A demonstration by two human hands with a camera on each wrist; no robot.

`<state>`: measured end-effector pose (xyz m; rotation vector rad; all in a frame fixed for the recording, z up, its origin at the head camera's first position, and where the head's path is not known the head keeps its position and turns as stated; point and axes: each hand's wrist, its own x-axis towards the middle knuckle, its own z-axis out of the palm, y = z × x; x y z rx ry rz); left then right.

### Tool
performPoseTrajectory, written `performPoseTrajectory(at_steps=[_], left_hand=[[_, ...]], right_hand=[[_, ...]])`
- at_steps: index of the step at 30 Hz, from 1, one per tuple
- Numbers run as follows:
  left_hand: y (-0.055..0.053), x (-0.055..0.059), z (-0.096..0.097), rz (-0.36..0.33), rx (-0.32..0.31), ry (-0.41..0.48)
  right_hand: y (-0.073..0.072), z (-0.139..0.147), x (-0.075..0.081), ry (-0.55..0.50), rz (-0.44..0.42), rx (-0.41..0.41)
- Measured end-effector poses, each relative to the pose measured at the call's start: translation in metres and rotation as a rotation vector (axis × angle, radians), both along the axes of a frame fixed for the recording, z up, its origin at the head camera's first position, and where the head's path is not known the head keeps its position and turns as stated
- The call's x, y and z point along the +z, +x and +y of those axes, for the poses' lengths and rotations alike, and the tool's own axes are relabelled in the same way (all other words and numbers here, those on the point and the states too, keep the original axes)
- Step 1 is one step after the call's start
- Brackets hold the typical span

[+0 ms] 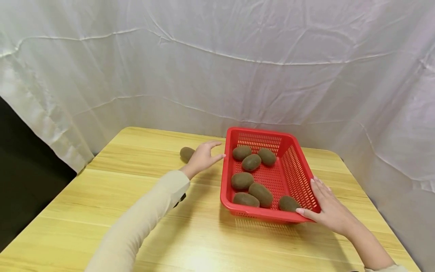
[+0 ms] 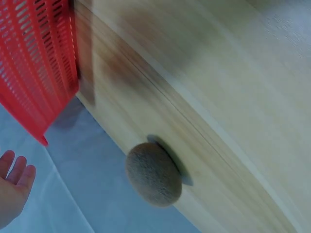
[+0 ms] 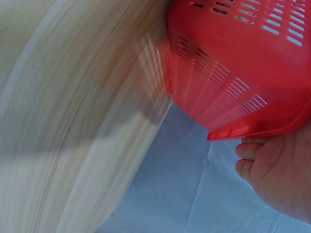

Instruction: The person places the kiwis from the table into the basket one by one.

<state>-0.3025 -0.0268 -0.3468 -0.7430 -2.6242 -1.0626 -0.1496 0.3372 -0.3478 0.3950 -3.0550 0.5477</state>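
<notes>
A red plastic basket [image 1: 272, 214] with slotted walls stands on the table, with several brown kiwis [image 1: 251, 162] lying inside. My right hand [image 1: 327, 209] holds its near right corner, thumb over the rim and fingers along the outer side. In the right wrist view, fingers [image 3: 248, 158] bend beneath the rim. Just off the basket's left side is my left hand [image 1: 202, 156], fingers and thumb spread apart and nothing between them. One more kiwi [image 1: 186, 153] lies on the table beyond the left wrist, partly hidden by it; the left wrist view shows this kiwi [image 2: 153, 174] whole.
The light wooden table [image 1: 102, 204] reaches to a pale hanging cloth [image 1: 204, 75] at the back and the right. A dark area [image 1: 23, 181] lies past the table's left edge.
</notes>
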Motion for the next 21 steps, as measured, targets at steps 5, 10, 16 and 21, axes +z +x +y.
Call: performPoseTrajectory(at_steps=[5,10,16,21], left_hand=[[-0.002,-0.002,-0.011,-0.010,0.031,-0.008],[-0.007,-0.007,-0.025,0.004,0.076,-0.016],[-0.012,-0.012,-0.042,-0.069,0.116,0.007],[-0.015,-0.014,-0.054,-0.102,0.132,0.020]], right_hand=[[0.000,0.000,-0.001,0.006,0.000,-0.002],[-0.001,0.000,-0.001,0.012,0.002,0.000],[0.000,0.000,-0.001,0.012,0.005,0.001],[0.000,0.000,0.000,0.007,0.001,0.000]])
